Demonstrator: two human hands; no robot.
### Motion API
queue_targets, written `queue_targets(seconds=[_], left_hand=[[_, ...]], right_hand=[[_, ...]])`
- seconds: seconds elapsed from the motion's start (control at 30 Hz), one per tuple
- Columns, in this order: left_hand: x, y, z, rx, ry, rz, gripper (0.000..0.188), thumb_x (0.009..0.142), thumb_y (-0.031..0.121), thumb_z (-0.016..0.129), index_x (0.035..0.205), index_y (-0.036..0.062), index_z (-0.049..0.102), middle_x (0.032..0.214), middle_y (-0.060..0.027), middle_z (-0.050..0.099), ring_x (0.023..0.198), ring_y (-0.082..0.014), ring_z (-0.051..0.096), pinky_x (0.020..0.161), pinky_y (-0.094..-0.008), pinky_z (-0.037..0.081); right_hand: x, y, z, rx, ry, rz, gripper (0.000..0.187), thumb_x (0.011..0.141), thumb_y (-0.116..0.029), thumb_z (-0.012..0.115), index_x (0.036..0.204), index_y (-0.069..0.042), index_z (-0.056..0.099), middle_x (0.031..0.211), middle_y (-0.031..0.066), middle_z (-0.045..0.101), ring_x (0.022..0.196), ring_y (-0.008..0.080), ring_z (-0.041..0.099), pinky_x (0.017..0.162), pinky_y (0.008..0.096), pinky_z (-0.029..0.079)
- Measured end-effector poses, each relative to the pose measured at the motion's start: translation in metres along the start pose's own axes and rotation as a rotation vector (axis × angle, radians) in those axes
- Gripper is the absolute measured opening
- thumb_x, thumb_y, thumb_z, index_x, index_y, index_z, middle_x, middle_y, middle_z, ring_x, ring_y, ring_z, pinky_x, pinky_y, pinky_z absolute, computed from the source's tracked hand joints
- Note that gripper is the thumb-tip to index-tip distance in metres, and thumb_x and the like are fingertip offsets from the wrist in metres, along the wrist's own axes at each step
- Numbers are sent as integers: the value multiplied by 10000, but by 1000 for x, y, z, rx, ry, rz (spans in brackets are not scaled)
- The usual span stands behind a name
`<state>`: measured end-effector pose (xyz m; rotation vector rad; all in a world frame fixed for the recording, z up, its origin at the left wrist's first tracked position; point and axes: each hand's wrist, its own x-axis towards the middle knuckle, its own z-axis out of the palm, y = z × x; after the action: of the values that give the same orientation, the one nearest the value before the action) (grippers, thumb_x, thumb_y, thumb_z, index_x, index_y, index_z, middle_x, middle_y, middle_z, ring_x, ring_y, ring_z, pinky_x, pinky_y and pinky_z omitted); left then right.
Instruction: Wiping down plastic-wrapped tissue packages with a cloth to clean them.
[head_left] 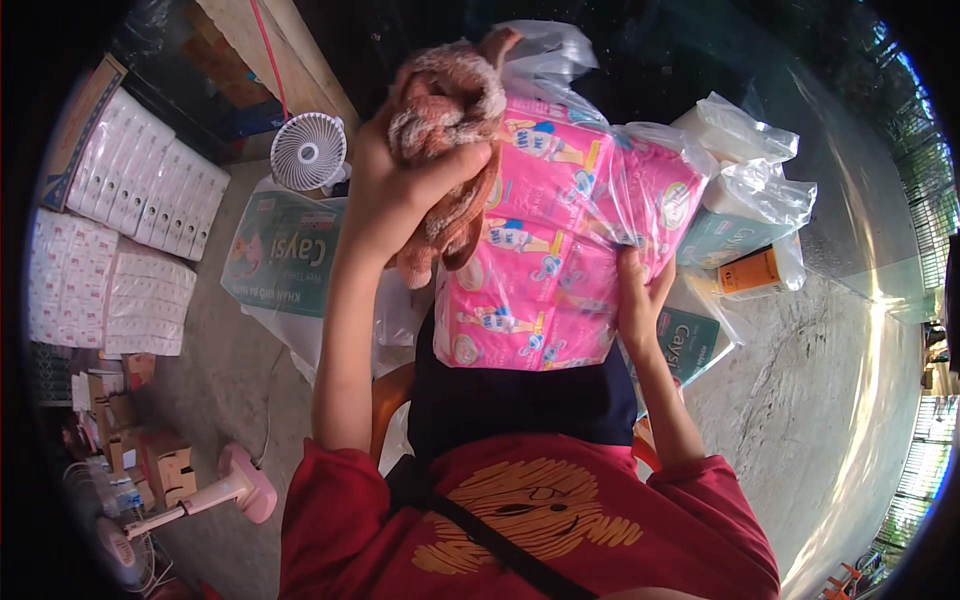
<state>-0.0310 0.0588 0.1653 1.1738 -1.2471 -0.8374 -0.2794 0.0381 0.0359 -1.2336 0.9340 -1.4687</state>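
Note:
My left hand (405,190) is raised at the upper left of the bundle and closed round a bunched brown-and-pink cloth (445,115). Parts of the cloth hang below my fist. On my lap rests a bundle of pink packs (535,260) in a transparent plastic bag, its loose plastic end (550,55) sticking up at the far side. My right hand (643,300) grips the bundle's right edge, with the thumb on top and some fingers hidden against the side.
Left of my legs stands a green-and-white package (290,250) near a small white fan (309,152). Several wrapped packs (740,215) stand to the right, beside an orange-labelled one (750,272). White packs (150,170) are stacked far left. A pink fan (235,485) lies lower left.

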Motion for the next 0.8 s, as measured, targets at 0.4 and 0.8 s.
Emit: queue_targets(seconds=[0.4,0.8], left_hand=[[-70,-38,-28,140,-193,-432,567,695,88,754,1221,-2,561,1045,-81,639,966,-143,606,880,-292,478],[33,82,5,678,-246,208,355,681,127,724,1017,36,657,915,-90,679,773,-188,675,685,-328,543]], right_hand=[[13,4,5,85,172,52,587,951,-225,643,1421,2,375,1316,123,514,1185,186,485,1030,325,367],[-27,-11,33,120,-271,42,863,739,-28,831,1384,-27,258,1270,139,505,1145,216,547,977,362,464]])
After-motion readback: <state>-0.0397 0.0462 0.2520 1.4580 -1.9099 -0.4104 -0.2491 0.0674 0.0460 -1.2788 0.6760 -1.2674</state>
